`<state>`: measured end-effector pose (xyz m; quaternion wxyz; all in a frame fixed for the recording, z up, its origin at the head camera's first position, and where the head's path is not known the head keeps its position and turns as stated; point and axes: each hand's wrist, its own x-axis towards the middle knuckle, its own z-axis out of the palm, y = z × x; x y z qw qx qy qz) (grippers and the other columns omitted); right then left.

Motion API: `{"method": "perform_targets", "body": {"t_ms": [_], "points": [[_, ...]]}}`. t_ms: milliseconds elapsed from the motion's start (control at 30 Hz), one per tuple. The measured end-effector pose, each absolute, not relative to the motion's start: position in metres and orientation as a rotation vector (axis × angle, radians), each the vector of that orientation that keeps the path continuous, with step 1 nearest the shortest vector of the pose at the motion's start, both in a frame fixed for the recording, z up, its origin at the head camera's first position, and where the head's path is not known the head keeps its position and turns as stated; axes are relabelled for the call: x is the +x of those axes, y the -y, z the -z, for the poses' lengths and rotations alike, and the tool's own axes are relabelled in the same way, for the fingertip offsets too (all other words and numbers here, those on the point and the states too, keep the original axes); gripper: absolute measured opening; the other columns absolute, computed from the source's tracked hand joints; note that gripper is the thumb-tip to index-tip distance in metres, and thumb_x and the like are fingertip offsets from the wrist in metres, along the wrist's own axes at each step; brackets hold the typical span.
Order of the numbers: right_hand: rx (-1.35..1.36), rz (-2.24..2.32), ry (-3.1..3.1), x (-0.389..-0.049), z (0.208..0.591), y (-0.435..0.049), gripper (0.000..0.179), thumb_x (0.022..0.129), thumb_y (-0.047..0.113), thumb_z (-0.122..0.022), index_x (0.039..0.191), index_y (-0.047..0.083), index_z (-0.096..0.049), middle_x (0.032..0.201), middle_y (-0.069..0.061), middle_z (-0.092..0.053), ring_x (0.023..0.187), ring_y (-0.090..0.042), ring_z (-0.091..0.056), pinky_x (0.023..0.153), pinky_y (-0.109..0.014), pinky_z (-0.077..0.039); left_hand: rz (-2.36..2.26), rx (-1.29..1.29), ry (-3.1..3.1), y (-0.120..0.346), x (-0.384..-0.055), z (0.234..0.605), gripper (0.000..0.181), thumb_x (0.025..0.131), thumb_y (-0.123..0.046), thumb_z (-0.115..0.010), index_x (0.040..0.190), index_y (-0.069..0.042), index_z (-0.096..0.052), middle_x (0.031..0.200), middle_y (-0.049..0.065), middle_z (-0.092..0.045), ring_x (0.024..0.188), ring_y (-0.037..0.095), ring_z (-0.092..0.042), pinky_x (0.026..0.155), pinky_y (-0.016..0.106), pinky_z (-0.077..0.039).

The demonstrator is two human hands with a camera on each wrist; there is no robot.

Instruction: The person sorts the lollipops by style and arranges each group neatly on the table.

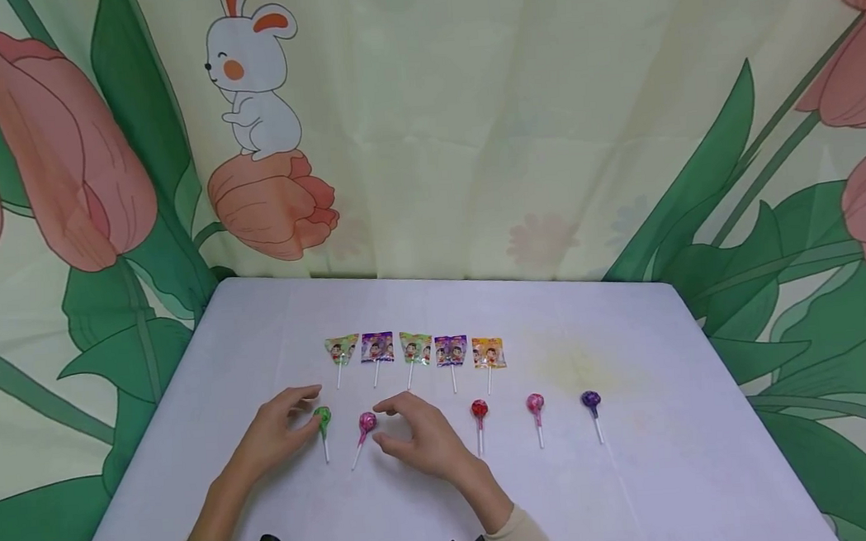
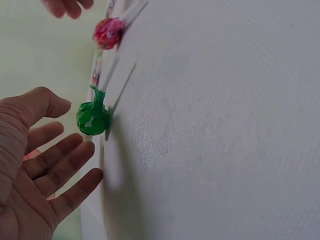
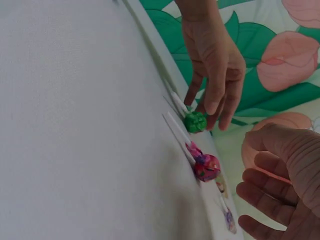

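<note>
My left hand point(image 1: 273, 431) is beside the green lollipop point(image 1: 323, 415), its fingers loosely bent around the left of the candy head. In the left wrist view a gap shows between thumb and fingers, with the green candy point(image 2: 93, 118) just past the fingertips. To the right of a pink lollipop point(image 1: 368, 422) is my right hand point(image 1: 427, 438), thumb and fingers parted and nothing held. The right wrist view shows that pink wrapped head point(image 3: 207, 168) apart from the fingers. Both lollipops lie with their white sticks toward me.
Farther right in the same row lie a red lollipop point(image 1: 480, 410), another pink one point(image 1: 535, 403) and a dark purple one point(image 1: 591, 399). Behind them runs a row of several flat-bagged lollipops, such as an orange one point(image 1: 488, 352). A white cloth point(image 1: 669, 471) covers the table before a printed curtain point(image 1: 455, 137).
</note>
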<state>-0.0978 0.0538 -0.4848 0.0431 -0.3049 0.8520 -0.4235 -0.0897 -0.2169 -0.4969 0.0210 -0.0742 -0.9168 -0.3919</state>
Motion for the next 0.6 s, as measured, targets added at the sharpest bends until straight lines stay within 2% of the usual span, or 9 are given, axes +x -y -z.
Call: {"method": "perform_targets", "body": {"t_ms": [233, 600], "points": [[-0.903, 1.227, -2.622, -0.098, 0.490, -0.042, 0.036, 0.093, 0.021, -0.074, 0.126, 0.008, -0.067, 0.120, -0.005, -0.069, 0.109, -0.020, -0.065, 0.093, -0.028, -0.055, 1.221, -0.213, 2.874, 0.215, -0.088, 0.499, 0.046, 0.089, -0.003, -0.075, 0.133, 0.001, -0.062, 0.124, 0.019, -0.068, 0.106, 0.031, -0.068, 0.095, 0.052, -0.055], [-0.859, 1.120, -2.679, -0.105, 0.496, -0.028, 0.036, 0.093, 0.025, -0.076, 0.125, 0.010, -0.069, 0.119, -0.002, -0.068, 0.104, -0.011, -0.064, 0.091, -0.023, -0.054, 1.131, -0.242, 2.899, 0.212, -0.086, 0.504, 0.041, 0.087, -0.002, -0.076, 0.126, 0.003, -0.067, 0.118, 0.016, -0.071, 0.111, 0.035, -0.066, 0.100, 0.052, -0.053]]}}
